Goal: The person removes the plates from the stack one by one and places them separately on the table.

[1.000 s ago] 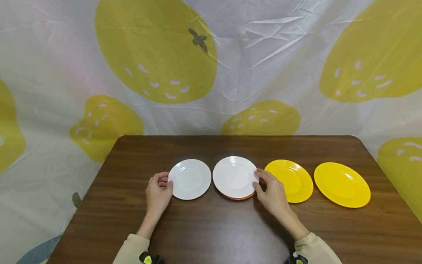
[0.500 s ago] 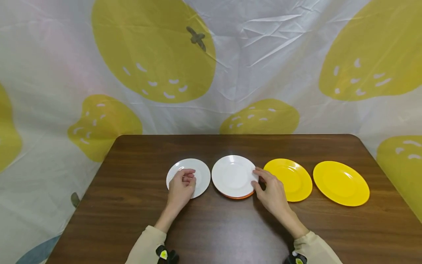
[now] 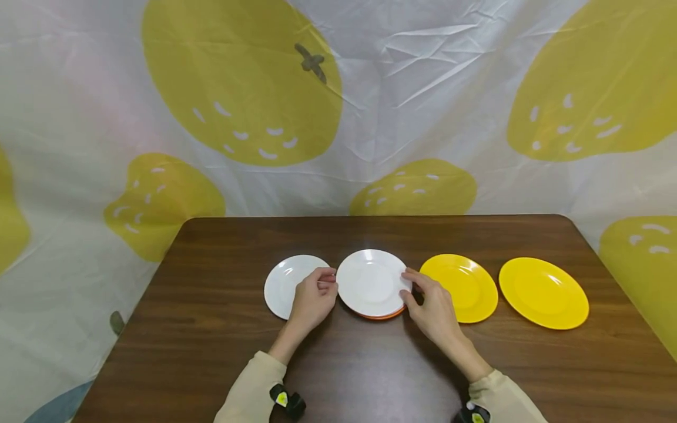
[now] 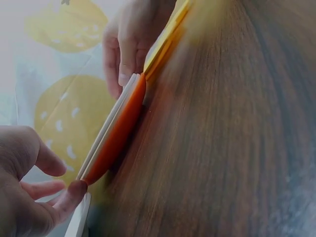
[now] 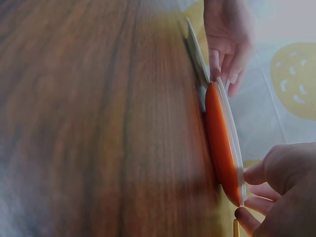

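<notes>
A white plate (image 3: 372, 283) tops a stack in the middle of the table; beneath it shows an orange plate (image 4: 121, 136), and the wrist views reveal more than one white rim above the orange. My right hand (image 3: 435, 304) pinches the stack's right rim, thumb on the near side. My left hand (image 3: 313, 298) hovers over another white plate (image 3: 280, 281), its fingertips at the stack's left rim. In the left wrist view one fingertip touches that rim, while another stands apart from the white surface.
Two yellow plates lie to the right: a nearer yellow plate (image 3: 468, 291), partly behind my right hand, and a farther yellow plate (image 3: 545, 294). The brown wooden table (image 3: 222, 252) ends at a fabric backdrop (image 3: 370, 117) printed with yellow fruit.
My left hand has let go of the left white plate's rim and moved right across it to the stack's left edge. The right hand has stayed at the stack's right rim.
</notes>
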`<state>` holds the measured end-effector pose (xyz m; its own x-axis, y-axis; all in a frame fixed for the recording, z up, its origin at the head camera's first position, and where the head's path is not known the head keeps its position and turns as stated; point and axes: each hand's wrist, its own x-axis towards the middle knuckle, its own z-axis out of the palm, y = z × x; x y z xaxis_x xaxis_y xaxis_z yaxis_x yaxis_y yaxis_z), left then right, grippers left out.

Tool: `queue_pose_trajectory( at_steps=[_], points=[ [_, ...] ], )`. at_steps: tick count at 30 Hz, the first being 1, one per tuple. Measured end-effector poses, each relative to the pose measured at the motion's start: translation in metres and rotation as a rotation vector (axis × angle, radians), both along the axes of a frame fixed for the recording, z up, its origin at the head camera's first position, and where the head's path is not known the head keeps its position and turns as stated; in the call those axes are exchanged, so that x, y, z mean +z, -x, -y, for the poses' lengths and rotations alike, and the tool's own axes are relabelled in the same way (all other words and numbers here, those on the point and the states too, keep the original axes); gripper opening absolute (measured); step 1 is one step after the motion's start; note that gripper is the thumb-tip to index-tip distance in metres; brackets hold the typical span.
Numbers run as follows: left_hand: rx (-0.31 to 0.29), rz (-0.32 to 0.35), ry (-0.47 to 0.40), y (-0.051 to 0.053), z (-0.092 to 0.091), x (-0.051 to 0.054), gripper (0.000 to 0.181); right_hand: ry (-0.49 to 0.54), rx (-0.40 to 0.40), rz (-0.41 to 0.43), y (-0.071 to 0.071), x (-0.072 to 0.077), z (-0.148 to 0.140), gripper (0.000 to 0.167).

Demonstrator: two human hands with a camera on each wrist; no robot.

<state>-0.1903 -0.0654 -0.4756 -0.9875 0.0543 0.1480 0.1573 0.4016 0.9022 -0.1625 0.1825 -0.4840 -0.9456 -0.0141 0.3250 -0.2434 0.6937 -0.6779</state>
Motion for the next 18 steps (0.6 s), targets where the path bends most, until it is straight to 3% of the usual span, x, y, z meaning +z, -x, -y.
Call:
queue_pose_trajectory(
  at_steps=[18],
  points=[
    [0.032,0.068,-0.004,0.0035,0.0007,0.0009,0.027,-0.02,0.025,-0.019,0.0036,-0.0009,0.0006,0.036]
  ],
)
